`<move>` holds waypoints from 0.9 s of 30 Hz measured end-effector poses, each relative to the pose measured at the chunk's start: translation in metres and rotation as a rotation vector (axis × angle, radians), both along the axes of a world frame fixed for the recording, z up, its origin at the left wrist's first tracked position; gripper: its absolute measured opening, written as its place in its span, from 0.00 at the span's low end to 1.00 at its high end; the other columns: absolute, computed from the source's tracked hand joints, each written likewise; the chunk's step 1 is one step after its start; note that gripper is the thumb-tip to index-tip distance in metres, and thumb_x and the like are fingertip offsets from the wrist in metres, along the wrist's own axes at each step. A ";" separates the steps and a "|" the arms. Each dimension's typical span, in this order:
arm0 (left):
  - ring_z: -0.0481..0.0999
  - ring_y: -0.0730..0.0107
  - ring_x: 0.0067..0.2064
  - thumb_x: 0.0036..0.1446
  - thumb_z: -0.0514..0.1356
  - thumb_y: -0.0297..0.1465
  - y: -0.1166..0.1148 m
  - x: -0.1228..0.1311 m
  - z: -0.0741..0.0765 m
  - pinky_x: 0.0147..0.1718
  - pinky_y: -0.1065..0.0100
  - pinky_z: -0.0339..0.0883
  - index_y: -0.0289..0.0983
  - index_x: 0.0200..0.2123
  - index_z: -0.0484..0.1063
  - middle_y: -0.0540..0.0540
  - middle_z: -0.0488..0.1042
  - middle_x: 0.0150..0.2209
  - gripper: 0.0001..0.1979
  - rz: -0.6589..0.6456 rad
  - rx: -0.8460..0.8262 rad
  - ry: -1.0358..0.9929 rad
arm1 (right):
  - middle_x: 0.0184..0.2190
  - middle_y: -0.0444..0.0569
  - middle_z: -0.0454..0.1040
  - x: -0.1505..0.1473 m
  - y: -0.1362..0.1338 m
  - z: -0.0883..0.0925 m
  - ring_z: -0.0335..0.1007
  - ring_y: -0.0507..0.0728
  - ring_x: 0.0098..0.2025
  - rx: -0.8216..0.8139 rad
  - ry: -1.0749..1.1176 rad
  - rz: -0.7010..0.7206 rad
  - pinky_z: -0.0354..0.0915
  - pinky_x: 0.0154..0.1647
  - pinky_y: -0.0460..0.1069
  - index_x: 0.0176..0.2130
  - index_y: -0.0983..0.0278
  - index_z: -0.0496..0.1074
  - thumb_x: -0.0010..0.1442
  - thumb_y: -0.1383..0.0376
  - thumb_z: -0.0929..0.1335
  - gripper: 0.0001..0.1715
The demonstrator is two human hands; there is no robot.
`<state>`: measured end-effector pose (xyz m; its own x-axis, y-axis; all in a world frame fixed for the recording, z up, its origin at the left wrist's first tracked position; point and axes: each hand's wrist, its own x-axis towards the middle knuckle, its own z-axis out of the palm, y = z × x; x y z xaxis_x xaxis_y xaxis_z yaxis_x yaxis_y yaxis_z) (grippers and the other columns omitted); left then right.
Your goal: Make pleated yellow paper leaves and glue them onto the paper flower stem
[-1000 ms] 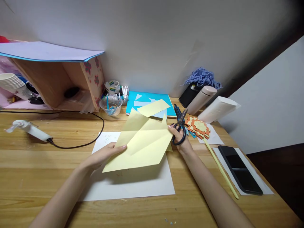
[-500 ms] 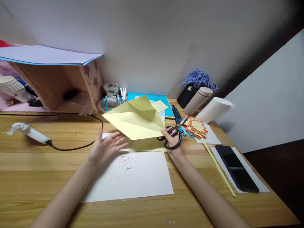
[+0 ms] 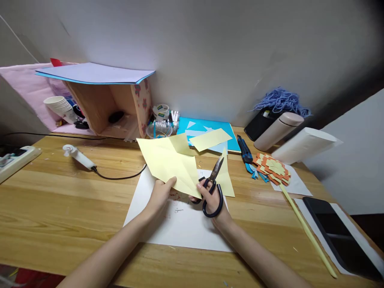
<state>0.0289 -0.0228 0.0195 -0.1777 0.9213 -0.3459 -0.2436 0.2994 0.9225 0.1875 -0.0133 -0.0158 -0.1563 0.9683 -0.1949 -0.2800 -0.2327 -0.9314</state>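
A creased sheet of yellow paper is held between my two hands above the table. My left hand grips its lower edge, thumb on top and the other fingers hidden beneath. At the sheet's lower right corner, my right hand pinches the paper and also carries black-handled scissors, blades pointing up and away. Under both hands lies a white sheet with coloured marks. Another yellow piece rests just right of the scissors, and a yellow strip lies on a blue pad.
A glue gun with a black cord is on the left, near a cardboard box. On the right are a utility knife, a paper flower on a yellow stem, a flask, a paper roll and a phone.
My left hand, open and apart from the paper before, has closed on its lower edge. The yellow sheet has turned and come lower. The view has shifted left.
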 end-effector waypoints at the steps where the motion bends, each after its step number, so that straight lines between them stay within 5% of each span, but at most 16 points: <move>1: 0.75 0.56 0.41 0.46 0.62 0.37 0.001 -0.003 0.002 0.36 0.63 0.68 0.29 0.40 0.72 0.38 0.77 0.40 0.20 0.018 0.023 0.058 | 0.22 0.41 0.68 0.000 0.000 0.002 0.68 0.52 0.22 -0.055 0.031 0.046 0.66 0.21 0.47 0.29 0.62 0.62 0.48 0.51 0.70 0.20; 5: 0.72 0.67 0.24 0.48 0.60 0.37 0.008 -0.016 0.006 0.23 0.69 0.64 0.32 0.33 0.71 0.46 0.75 0.25 0.13 -0.008 0.061 0.185 | 0.19 0.44 0.69 0.002 0.001 0.009 0.68 0.53 0.19 -0.223 0.120 0.255 0.67 0.22 0.49 0.29 0.64 0.64 0.50 0.43 0.63 0.26; 9: 0.62 0.74 0.16 0.51 0.57 0.39 0.016 -0.035 0.003 0.18 0.72 0.56 0.36 0.20 0.66 0.53 0.63 0.12 0.15 0.025 0.137 0.316 | 0.18 0.44 0.68 -0.001 0.004 0.009 0.67 0.53 0.20 -0.202 0.156 0.471 0.67 0.24 0.49 0.30 0.64 0.64 0.48 0.39 0.61 0.31; 19: 0.71 0.66 0.22 0.54 0.52 0.43 0.018 -0.067 0.019 0.25 0.70 0.60 0.37 0.12 0.64 0.47 0.68 0.14 0.23 0.322 0.129 0.654 | 0.17 0.42 0.63 -0.025 0.019 -0.007 0.66 0.52 0.19 -0.025 0.054 0.930 0.66 0.24 0.49 0.34 0.66 0.65 0.53 0.34 0.51 0.41; 27: 0.70 0.67 0.23 0.56 0.52 0.40 0.018 -0.076 0.021 0.22 0.71 0.61 0.36 0.24 0.69 0.49 0.69 0.19 0.16 0.413 0.254 0.594 | 0.17 0.42 0.62 -0.024 0.019 0.000 0.64 0.51 0.19 0.030 0.042 1.008 0.63 0.22 0.47 0.32 0.66 0.65 0.49 0.31 0.48 0.45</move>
<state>-0.0467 -0.0051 0.0401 -0.6144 0.7784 0.1290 0.2686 0.0526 0.9618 0.1638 0.0060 -0.0161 -0.9111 0.3846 -0.1482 0.0017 -0.3562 -0.9344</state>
